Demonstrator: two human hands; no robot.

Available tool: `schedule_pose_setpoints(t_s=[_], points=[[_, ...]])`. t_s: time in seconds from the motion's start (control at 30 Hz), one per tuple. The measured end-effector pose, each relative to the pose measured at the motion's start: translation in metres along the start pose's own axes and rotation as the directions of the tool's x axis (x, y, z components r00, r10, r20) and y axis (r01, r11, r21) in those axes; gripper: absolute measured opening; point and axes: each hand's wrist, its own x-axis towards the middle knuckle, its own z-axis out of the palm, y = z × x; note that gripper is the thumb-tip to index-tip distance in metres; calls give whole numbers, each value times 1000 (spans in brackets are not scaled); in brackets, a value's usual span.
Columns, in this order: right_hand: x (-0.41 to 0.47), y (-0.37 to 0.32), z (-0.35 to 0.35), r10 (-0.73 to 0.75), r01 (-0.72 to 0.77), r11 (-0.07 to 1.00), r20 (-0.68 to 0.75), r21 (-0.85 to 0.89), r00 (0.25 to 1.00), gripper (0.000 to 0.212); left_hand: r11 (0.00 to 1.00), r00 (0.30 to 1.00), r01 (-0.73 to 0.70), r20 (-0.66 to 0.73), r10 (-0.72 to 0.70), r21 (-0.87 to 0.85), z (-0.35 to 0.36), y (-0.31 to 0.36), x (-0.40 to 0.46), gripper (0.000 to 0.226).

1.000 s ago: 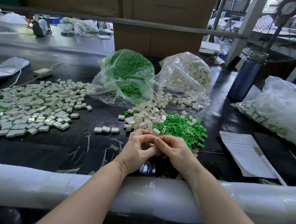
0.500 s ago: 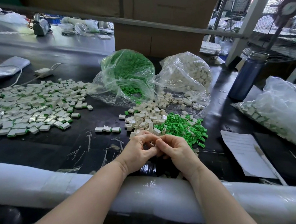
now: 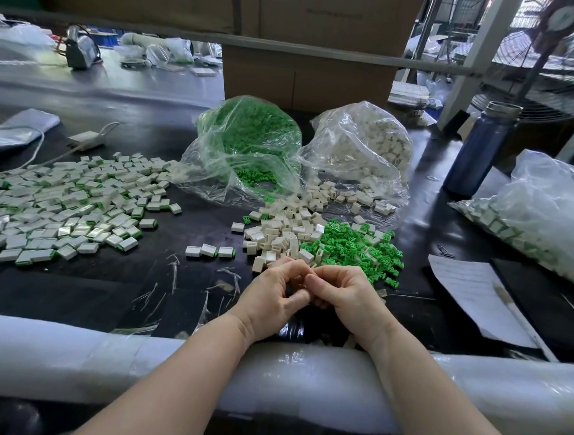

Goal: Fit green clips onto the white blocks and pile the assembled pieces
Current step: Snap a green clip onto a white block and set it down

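My left hand (image 3: pixel 274 294) and my right hand (image 3: pixel 348 295) meet fingertip to fingertip near the table's front edge, pinching a small white block (image 3: pixel 298 280) that is mostly hidden between the fingers. Whether a clip sits on it I cannot tell. Just beyond the hands lies a heap of loose white blocks (image 3: pixel 285 227), with a heap of loose green clips (image 3: pixel 357 248) to its right. A wide spread of assembled pieces (image 3: pixel 64 203) covers the left of the table, and three more assembled pieces (image 3: pixel 209 250) lie in a row left of the hands.
Behind the heaps sit a clear bag of green clips (image 3: pixel 250 141) and a clear bag of white blocks (image 3: pixel 363 148). A blue bottle (image 3: pixel 481 148), another filled bag (image 3: pixel 541 212) and a paper sheet with a pen (image 3: pixel 475 296) lie at the right. A padded white rail (image 3: pixel 68 362) runs along the front edge.
Both hands stay in the same spot; the fingers have closed tighter around the small piece between them.
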Motion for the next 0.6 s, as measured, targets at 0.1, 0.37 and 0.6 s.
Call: schedule_pose_setpoints(t_s=[0.1,0.37,0.6], points=[[0,0,0,8,-8,1000,-5,2,1000,14,1000,1000,8,1,-8,0,0,1,0,17],[0,-1,0,15,-15,999,-14,28,1000,15,1000,1000,5,5,-5,10,1,2,-1,18],[0,0,-1,17,-16,999,-5,42,1000,16,1000,1000,8,6,-8,20,1,2,-1,19]])
